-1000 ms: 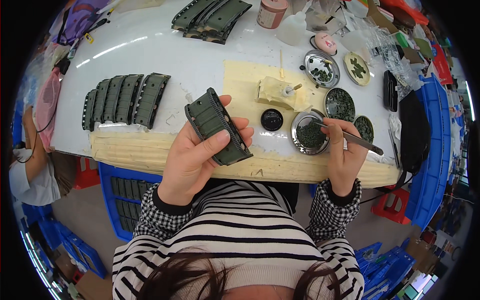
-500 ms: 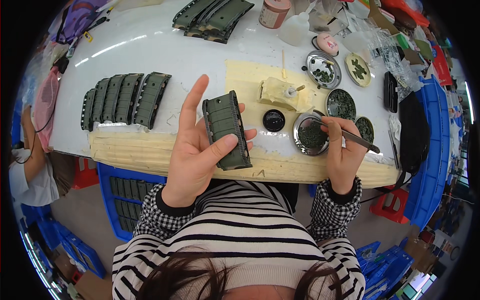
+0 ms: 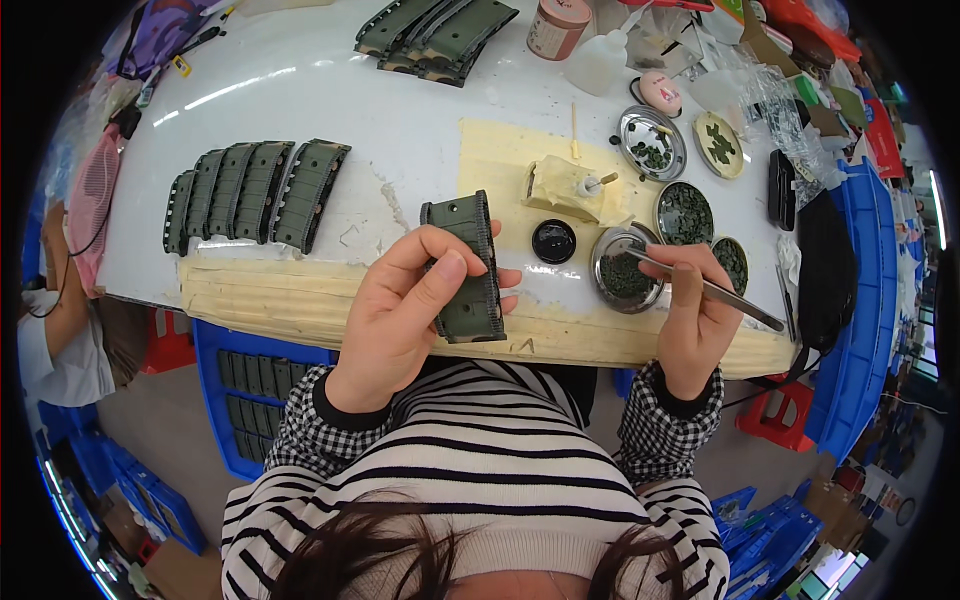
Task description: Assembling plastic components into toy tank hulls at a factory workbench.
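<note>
My left hand (image 3: 395, 305) grips a curved, dark green camouflage plate (image 3: 470, 320) with ridged edges, held upright over the table's near edge. Its thumb and index finger meet across the plate's face, and other fingertips show past the right edge. In my right hand (image 3: 692, 315) are metal tweezers (image 3: 742, 304), their tips pointing into a round metal dish (image 3: 608, 298) of small dark green pieces (image 3: 622, 274). To the left of that dish stands a small pot of black, glossy stuff (image 3: 553, 241). Behind the pot sits a tape-wrapped block (image 3: 560, 190) with a stick standing in it.
Similar plates stand in a row (image 3: 255, 195) at left; more lie stacked (image 3: 440, 40) at the back. Further dishes of green pieces (image 3: 685, 212) are at right, near a black case (image 3: 781, 185). A blue crate (image 3: 212, 410) sits below. Another person's arm (image 3: 62, 300) shows far left.
My left index finger, stretched up before, has curled down onto the plate beside the thumb. The tweezers have tilted and their rear end has shifted right, with the tips still at the dish.
</note>
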The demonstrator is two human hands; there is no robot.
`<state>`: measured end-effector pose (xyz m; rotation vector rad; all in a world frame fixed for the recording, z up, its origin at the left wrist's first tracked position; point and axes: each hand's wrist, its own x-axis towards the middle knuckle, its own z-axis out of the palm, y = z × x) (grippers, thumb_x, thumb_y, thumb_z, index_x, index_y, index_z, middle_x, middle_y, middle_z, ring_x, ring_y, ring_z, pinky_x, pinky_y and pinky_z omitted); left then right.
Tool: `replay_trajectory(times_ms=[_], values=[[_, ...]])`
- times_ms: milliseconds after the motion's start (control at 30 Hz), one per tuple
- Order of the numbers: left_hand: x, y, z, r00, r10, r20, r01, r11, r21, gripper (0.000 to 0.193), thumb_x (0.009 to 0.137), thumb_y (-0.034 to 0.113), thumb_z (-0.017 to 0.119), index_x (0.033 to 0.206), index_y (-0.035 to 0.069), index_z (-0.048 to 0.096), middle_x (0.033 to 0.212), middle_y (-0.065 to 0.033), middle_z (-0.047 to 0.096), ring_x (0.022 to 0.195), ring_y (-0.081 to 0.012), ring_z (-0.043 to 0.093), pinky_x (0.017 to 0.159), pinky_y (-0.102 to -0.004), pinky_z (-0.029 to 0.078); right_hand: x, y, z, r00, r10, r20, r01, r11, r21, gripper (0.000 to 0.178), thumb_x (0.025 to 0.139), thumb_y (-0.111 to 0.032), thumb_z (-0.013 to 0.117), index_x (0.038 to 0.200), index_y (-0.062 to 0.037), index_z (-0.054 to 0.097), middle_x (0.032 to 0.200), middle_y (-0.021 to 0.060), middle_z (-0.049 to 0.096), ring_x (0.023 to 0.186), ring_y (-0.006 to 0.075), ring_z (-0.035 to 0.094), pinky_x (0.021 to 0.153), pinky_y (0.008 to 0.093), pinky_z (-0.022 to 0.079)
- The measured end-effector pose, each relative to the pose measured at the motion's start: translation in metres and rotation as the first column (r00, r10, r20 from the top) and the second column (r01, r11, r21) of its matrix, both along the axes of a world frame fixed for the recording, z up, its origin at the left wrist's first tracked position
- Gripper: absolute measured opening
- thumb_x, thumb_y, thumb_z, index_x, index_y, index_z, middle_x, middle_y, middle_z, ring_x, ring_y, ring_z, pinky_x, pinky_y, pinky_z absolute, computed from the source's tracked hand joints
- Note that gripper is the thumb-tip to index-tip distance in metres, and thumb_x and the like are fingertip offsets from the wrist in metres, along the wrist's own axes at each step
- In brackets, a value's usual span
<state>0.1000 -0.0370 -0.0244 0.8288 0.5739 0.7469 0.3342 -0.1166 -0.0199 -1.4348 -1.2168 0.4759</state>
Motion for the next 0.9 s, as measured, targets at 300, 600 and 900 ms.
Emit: replay_trajectory(times_ms=[300, 600, 900], values=[[0.004, -0.006, -0.001, 0.902, -0.262, 0.342, 0.359, 0.896, -0.262, 0.031, 0.104, 0.029, 0.037, 0.094, 0.002, 0.048, 0.106, -0.0151, 0.058, 0.098, -0.0247, 0.064, 0.083, -0.0362, 0.057, -0.040, 0.021, 0.019, 0.899, 0.428, -0.095, -0.427, 0.904, 0.027, 0.019, 0.090, -0.017, 0.059, 0.093, -0.0020, 0.071, 0.078, 0.0030, 0.068, 0.081, 0.0194, 0.049, 0.078, 0.0328, 0.042], [0.004, -0.009, -0.002, 0.955, -0.133, 0.264, 0.195, 0.955, -0.225, 0.029, 0.103, 0.029, 0.041, 0.092, 0.003, 0.048, 0.110, -0.0130, 0.055, 0.098, -0.0214, 0.063, 0.082, -0.0364, 0.057, -0.053, 0.013, 0.030, 0.919, 0.387, 0.069, -0.393, 0.911, 0.123, 0.020, 0.086, -0.014, 0.064, 0.099, 0.0006, 0.068, 0.082, 0.0096, 0.067, 0.087, 0.0257, 0.063, 0.076, 0.0341, 0.049], [0.002, -0.011, -0.009, 0.976, -0.076, 0.202, 0.108, 0.982, -0.154, 0.025, 0.103, 0.025, 0.042, 0.096, 0.003, 0.052, 0.133, -0.0201, 0.049, 0.115, -0.0182, 0.051, 0.100, -0.0336, 0.041, -0.065, 0.012, 0.034, 0.799, 0.366, 0.477, -0.471, 0.874, 0.118, 0.046, 0.069, -0.019, 0.078, 0.107, 0.0036, 0.065, 0.096, 0.0147, 0.066, 0.094, 0.0327, 0.068, 0.076, 0.0359, 0.057]])
